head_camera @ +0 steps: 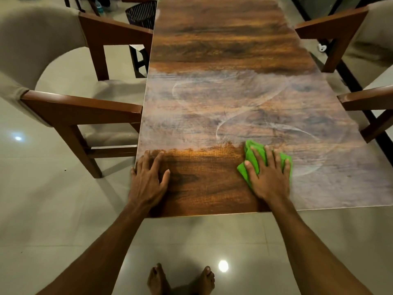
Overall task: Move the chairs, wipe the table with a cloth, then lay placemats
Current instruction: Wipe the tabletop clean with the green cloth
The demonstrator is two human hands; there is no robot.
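Under my bare feet (180, 279) lies a glossy pale tiled floor (53, 209), catching two round glints of ceiling light (223, 266). The room is dim and warm-toned. A dark slatted basket (141, 14) stands on the tiles farther off, beyond the furniture.

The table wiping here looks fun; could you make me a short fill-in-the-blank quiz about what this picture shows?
1. The right hand presses a cloth whose colour is ____.
2. The left hand lies flat on the table, holding ____.
3. The hazy, smeared stretch of the tabletop lies on the person's ____ side of the near end.
4. Below the table edge, the person's feet wear no ____.

Missing words: green; nothing; right; shoes
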